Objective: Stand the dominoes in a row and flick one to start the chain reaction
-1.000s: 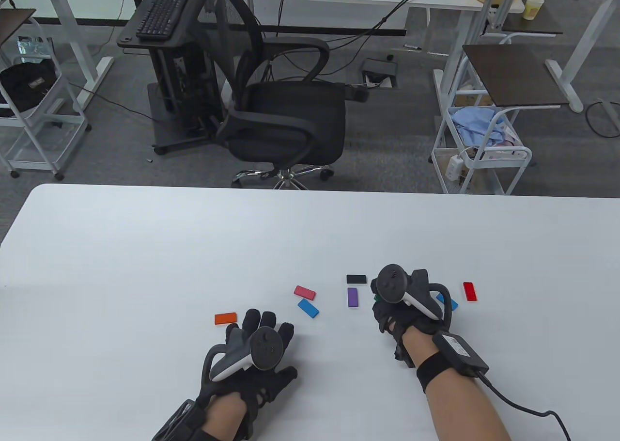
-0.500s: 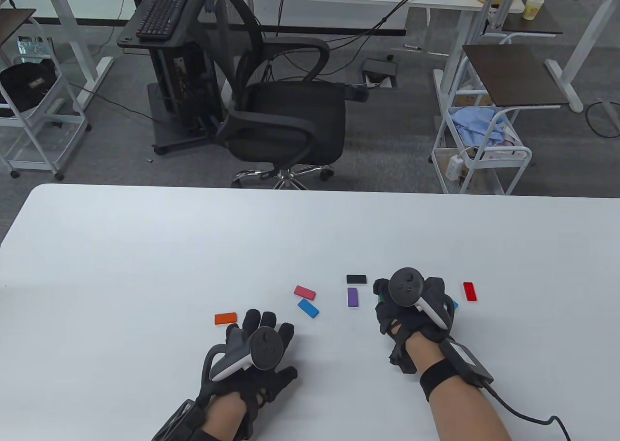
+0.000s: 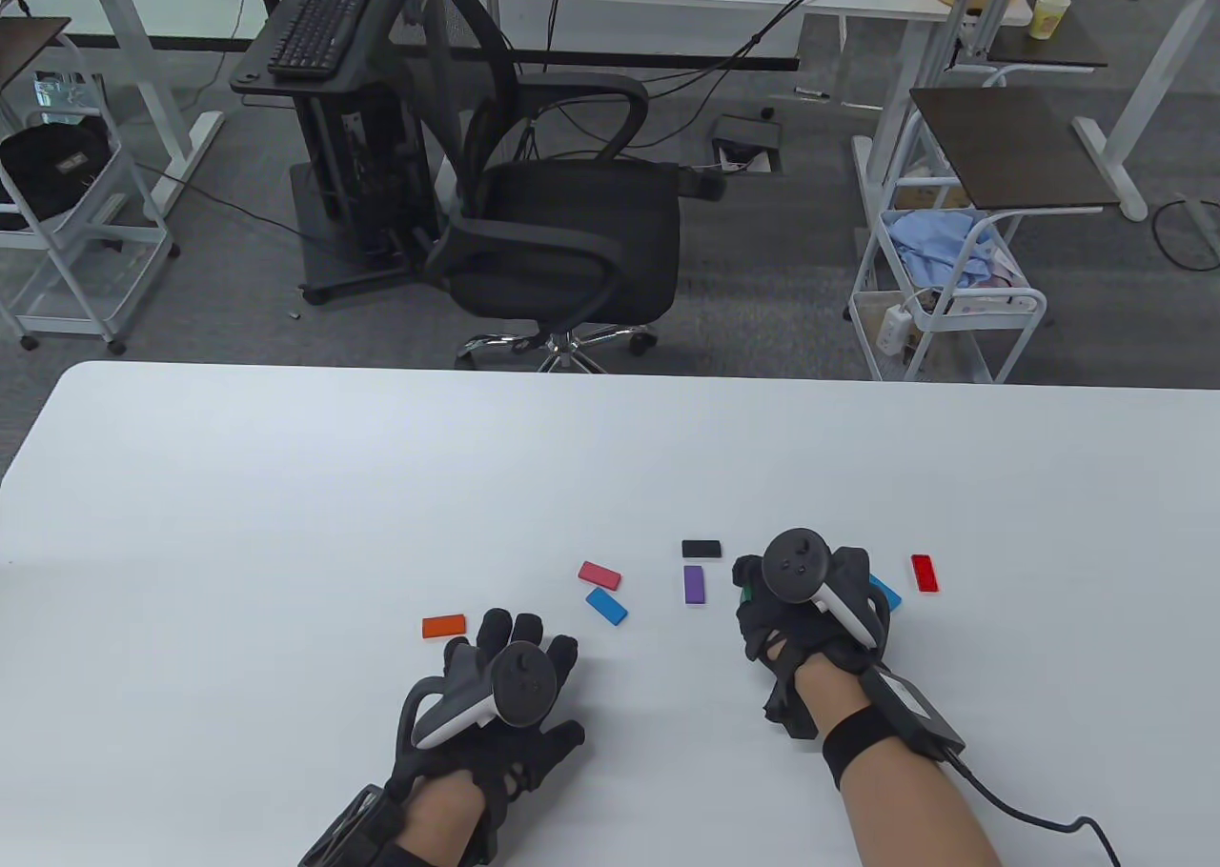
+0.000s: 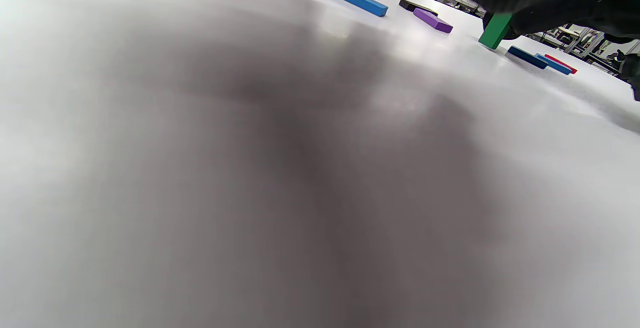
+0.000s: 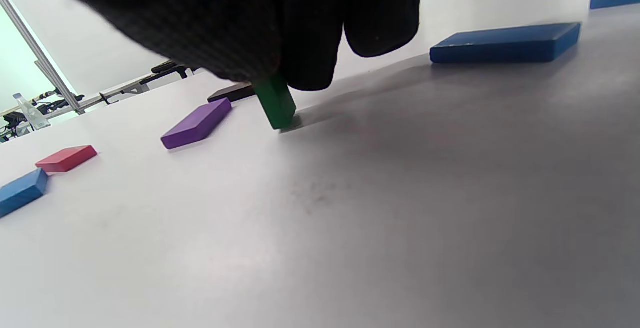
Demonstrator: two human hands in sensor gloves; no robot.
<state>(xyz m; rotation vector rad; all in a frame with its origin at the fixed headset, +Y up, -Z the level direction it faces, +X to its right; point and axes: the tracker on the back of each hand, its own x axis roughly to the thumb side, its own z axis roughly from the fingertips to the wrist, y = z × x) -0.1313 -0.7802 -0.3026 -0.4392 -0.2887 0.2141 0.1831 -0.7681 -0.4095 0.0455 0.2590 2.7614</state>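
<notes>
spanning the lower part of the table view, the white worktop (image 3: 286,486) carries everything, and the purple domino (image 3: 695,584) serves as the landmark. the left hand (image 3: 505,691) rests flat on the worktop well to the near-left of it, fingers spread and holding nothing, just as it lay a second ago. the right hand (image 3: 796,610) sits just right of the purple domino with its fingers curled down around the green domino (image 5: 275,101), which stands on end, its foot touching the worktop; over the last second this hand has shifted a little to the right and turned, so the light blue domino (image 3: 886,594) beyond it shows again. i judge the green piece is being steadied upright as the first of the row, with release not yet made. all the others lie flat: a black domino (image 3: 701,549) just behind the purple one, a pink domino (image 3: 599,575) and a blue domino (image 3: 606,606) to its left, an orange domino (image 3: 444,627) further left, a dark blue domino (image 5: 505,42) past the green one, and a red domino (image 3: 925,573) far right. so the row has barely begun, and the flick is a long way off.
</notes>
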